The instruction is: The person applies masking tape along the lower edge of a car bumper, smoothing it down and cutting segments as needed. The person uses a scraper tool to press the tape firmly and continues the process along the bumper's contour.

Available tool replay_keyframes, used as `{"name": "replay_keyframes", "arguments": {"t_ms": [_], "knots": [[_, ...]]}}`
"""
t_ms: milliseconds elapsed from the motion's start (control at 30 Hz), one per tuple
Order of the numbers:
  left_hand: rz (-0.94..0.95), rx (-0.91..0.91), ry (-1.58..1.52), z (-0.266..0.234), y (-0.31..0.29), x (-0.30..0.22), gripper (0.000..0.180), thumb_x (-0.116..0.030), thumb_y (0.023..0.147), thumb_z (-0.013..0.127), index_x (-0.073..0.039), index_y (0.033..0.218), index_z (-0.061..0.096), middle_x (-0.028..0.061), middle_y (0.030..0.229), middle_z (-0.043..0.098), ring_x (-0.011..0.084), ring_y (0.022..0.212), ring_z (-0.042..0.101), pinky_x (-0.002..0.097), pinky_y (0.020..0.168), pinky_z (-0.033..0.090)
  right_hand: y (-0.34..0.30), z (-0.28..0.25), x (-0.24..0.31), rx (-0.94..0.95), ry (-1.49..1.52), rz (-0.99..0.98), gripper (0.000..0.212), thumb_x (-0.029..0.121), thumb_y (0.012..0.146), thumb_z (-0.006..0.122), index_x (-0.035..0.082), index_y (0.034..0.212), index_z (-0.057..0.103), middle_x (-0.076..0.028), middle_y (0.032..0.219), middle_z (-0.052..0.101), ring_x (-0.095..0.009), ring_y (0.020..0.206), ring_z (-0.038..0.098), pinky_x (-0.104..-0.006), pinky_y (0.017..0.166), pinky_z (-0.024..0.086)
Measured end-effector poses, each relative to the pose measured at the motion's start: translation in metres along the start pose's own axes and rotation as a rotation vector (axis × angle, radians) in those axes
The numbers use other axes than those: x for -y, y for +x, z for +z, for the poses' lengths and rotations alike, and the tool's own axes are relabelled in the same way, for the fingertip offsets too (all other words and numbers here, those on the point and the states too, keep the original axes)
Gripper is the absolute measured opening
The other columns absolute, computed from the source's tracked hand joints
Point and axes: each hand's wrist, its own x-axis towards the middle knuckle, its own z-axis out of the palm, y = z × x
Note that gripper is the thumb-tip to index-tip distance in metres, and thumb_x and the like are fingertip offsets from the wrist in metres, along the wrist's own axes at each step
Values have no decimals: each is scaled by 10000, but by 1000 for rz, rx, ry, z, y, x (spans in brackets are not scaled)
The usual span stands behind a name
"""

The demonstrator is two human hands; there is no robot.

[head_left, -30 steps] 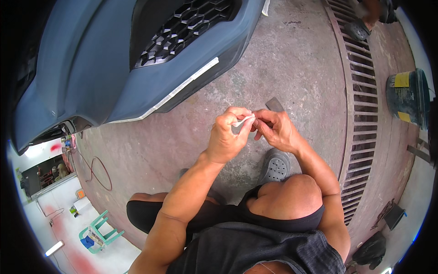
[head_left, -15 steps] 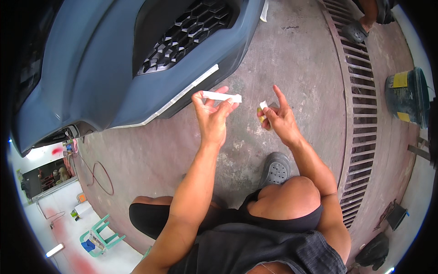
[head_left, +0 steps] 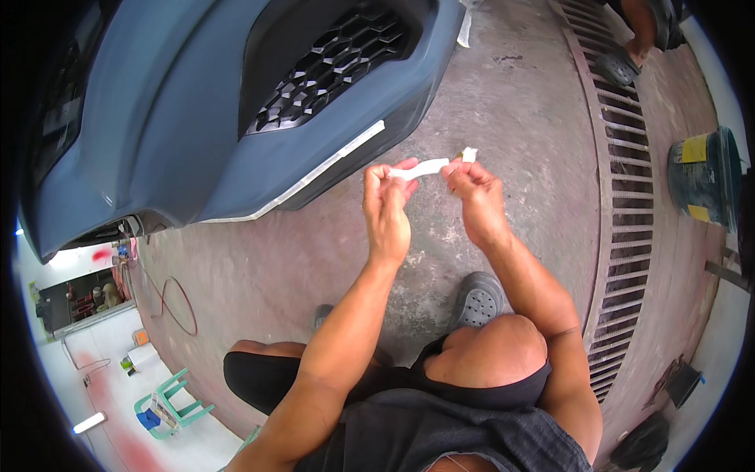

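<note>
A short strip of white tape (head_left: 427, 167) stretches between my two hands in front of the bumper. My left hand (head_left: 386, 216) pinches its left end between thumb and fingers. The fingers of my right hand (head_left: 481, 206) are closed on the other end. A small white-and-yellow piece (head_left: 469, 154) sticks up from the right fingertips; I cannot make out what it is. Just beyond my hands is a blue-grey car bumper (head_left: 197, 102) with a black honeycomb grille (head_left: 338, 71). White tape (head_left: 314, 169) lines its lower edge.
A slatted drain grate (head_left: 629, 206) runs along the right, with a dark bucket (head_left: 702, 179) beside it. Another person's shoe (head_left: 618, 69) is at the far right. A thin red hose (head_left: 182, 303) and a green plastic stool (head_left: 174, 403) are on the left.
My hands have come together. My right hand has moved up and left, its raised index finger has folded in, and it now grips the strip's free end.
</note>
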Motion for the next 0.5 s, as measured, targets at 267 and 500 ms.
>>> {"name": "replay_keyframes", "arguments": {"t_ms": [267,500], "knots": [[-299,-296,185,6,49,-19,195,-189,1071,564,-5,1090,624,59,938,681,149,827,699,274,690,529,66,17,35,-103,-602,-220,309,274,938,725,-35,936,728,-93,1085,505,-194,934,518,-342,809,436],[-407,-382,53,9,78,-21,179,-150,1046,585,10,1121,615,87,925,675,192,813,722,283,674,546,107,35,19,-261,-718,-305,369,308,893,738,-56,954,736,-161,1191,512,-244,957,596,-384,849,495]]}}
